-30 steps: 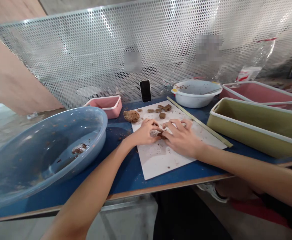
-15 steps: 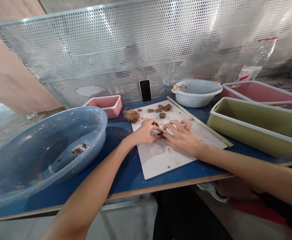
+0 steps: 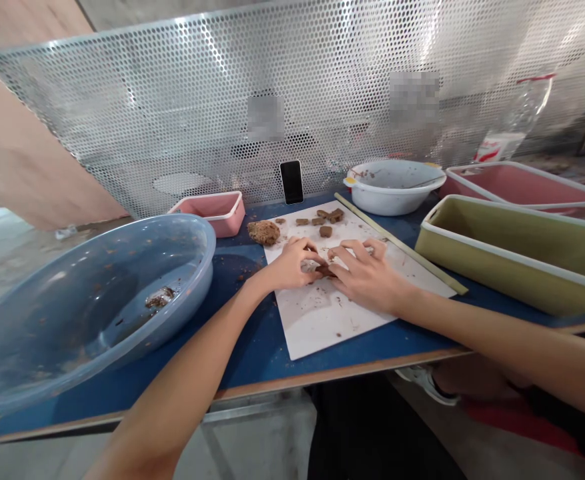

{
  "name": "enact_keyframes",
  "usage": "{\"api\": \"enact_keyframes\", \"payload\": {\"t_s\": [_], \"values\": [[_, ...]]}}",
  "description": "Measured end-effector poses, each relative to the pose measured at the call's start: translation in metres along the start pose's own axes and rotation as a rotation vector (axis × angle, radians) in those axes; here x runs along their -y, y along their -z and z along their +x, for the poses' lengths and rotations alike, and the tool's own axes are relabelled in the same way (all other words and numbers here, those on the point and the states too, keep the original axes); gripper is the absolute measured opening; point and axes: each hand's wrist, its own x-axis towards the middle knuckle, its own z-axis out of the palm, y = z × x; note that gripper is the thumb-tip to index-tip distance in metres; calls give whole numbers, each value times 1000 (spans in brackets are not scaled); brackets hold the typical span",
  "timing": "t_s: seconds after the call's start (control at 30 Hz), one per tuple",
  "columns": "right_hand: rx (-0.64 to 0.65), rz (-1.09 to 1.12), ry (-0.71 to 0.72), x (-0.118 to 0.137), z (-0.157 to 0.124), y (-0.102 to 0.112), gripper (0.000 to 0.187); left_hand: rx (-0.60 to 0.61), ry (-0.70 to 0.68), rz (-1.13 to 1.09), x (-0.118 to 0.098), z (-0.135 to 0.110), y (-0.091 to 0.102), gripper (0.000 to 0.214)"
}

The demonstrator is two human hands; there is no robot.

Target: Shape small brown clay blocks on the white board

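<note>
Over the white board [image 3: 317,327], my left hand [image 3: 296,262] and my right hand [image 3: 365,273] meet at a small brown clay-like piece [image 3: 324,269]. Thumb and fingers of my left hand are curled onto its left side. The fingertips of my right hand press on it from the right, its other fingers bent. Much of the piece is hidden by my fingers. Beyond my hands, several small brown blocks [image 3: 325,231] lie on the board. A rough brown lump [image 3: 263,232] sits at the board's left edge. Dark crumbs dot the white surface.
A large blue basin [image 3: 205,267] fills the left, with a brown clump inside. Behind it is a pink box [image 3: 235,217]. A phone [image 3: 291,182] leans on the perforated screen. To the right are a pale strip [image 3: 407,249], a white basin [image 3: 387,200] and a green trough [image 3: 492,273].
Hardly anything differs. My hands stay at the same spot on the brown piece, with only slight finger movement.
</note>
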Motion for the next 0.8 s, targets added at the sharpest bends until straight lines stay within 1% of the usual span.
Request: {"api": "enact_keyframes", "payload": {"t_s": [0.23, 0.33, 0.43, 0.53, 0.67, 0.73, 0.8], "values": [[14, 8, 2, -1, -1, 1, 12, 18, 11, 8, 0, 1, -1, 27], [31, 45, -18, -1, -3, -1, 14, 22, -2, 7, -1, 2, 1, 26], [60, 132, -99, -2, -4, -3, 17, 20, -9, 1, -1, 1, 4, 29], [100, 252, -233, -6, -4, -9, 20, 9, 20, -4, 0, 0, 7, 35], [123, 418, -395, -16, -6, -19, 24, -2, 29, 14, 0, 0, 8, 35], [144, 487, -406, -21, -8, -21, 23, -3, 29, 30, 0, 0, 8, 37], [169, 524, -354, -24, -9, -21, 24, 3, 30, 50, -1, 0, 7, 39]]}}
